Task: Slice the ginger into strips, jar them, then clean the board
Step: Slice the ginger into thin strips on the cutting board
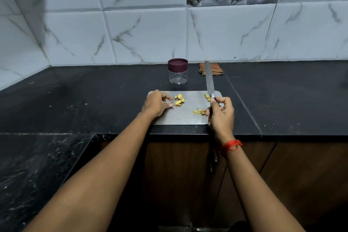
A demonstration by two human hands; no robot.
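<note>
Ginger chunks (pixel 179 100) lying at 11 o'clock on board (pixel 184 118) | left hand (pixel 156 104) touching them, fingers loosely curled | right hand (pixel 221 113) gripping knife (pixel 209 79), pointing 12 o'clock | I'm planning tucked fingertips, thin cuts.

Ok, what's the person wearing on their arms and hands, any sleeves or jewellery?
No sleeves, gloves, rings or watch show. The right hand has a red thread wound several times round its wrist. The left hand and its wrist carry nothing.
</note>
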